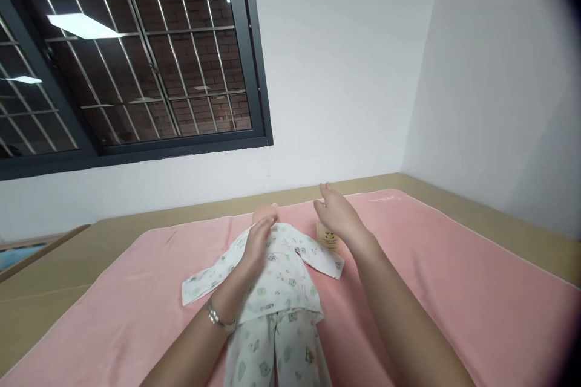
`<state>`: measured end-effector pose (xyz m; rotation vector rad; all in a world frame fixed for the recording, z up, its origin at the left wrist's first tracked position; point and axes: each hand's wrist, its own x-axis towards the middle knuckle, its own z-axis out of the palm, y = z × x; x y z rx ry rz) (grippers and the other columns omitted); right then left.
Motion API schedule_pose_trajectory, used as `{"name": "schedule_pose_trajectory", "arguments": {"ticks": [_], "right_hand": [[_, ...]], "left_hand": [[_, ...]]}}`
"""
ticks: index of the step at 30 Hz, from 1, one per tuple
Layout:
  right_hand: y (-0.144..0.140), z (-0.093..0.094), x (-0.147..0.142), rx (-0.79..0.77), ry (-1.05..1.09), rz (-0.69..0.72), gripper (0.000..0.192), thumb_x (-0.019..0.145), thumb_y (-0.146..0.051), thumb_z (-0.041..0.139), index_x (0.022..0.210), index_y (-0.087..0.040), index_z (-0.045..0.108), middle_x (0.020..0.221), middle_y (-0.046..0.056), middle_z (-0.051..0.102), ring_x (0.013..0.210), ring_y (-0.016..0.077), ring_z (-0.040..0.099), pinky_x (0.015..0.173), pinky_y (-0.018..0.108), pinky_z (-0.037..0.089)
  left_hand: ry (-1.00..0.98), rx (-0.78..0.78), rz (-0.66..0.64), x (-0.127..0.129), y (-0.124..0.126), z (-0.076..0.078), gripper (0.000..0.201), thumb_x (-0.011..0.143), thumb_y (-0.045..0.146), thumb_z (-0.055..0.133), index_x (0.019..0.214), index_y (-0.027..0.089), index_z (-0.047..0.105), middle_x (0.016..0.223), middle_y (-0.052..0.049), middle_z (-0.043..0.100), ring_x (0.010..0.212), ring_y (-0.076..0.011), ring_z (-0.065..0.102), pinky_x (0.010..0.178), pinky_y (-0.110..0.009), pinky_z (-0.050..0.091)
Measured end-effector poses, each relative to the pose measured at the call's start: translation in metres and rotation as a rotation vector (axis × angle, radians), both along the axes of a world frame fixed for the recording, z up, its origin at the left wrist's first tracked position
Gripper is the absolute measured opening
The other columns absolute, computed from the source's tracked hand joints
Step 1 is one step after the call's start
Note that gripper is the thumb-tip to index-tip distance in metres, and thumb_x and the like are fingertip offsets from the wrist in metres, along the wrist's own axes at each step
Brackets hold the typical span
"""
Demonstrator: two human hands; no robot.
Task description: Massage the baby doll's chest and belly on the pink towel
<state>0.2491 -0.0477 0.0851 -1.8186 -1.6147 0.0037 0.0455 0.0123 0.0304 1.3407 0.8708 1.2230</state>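
A doll in white pajamas lies on its back, its printed top (288, 272) and trousers (295, 351) pointing toward me. Part of the doll's head (262, 213) shows past the collar; the rest is behind my hand. My left hand (258, 246) rests along the left side of the top near the neck, fingers stretched out, and appears to hold nothing. Raised to the right of the doll, my right hand (338, 213) is open, fingers extended and thumb apart. Beneath it is a small yellowish item (327, 237) with dark print, partly hidden by that hand; its kind is unclear.
A pink sheet (408, 272) covers much of the tan padded surface (54, 290). White walls (345, 72) meet at the far right corner. A barred, dark-framed window (181, 143) is at upper left. Something blue (20, 257) shows beyond the left edge.
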Motion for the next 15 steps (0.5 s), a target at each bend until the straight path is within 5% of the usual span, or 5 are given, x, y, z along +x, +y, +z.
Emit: {"name": "schedule_pose_trajectory", "arguments": {"ticks": [5,9,15], "right_hand": [[0.002,-0.006,0.022,-0.171,-0.068,0.149,0.047,0.092,-0.022,0.034,0.133,-0.008,0.050,0.139,0.018,0.050,0.130,0.0255,0.045,0.103,0.035,0.036],[0.007,-0.012,0.021,-0.246,-0.187,0.204,0.041,0.090,-0.017,0.036,0.125,-0.007,0.056,0.138,0.019,0.051,0.132,0.0270,0.042,0.107,0.040,0.028],[0.007,-0.009,0.014,-0.225,-0.225,0.131,0.030,0.089,-0.012,0.036,0.103,-0.013,0.062,0.108,0.016,0.068,0.105,0.0250,0.060,0.101,0.042,0.032]], "left_hand": [[-0.393,-0.560,-0.365,0.059,0.005,0.026,0.054,0.088,0.050,0.041,0.121,0.010,0.056,0.136,-0.022,0.052,0.121,-0.0273,0.057,0.094,-0.038,0.049],[-0.530,-0.623,-0.299,0.092,0.012,0.019,0.054,0.091,0.049,0.039,0.126,0.010,0.051,0.134,-0.021,0.053,0.112,-0.0234,0.061,0.080,-0.030,0.054],[-0.637,-0.622,-0.405,0.106,0.008,0.009,0.057,0.093,0.048,0.037,0.127,0.005,0.049,0.113,-0.020,0.065,0.091,-0.0225,0.068,0.077,-0.031,0.054]]}}
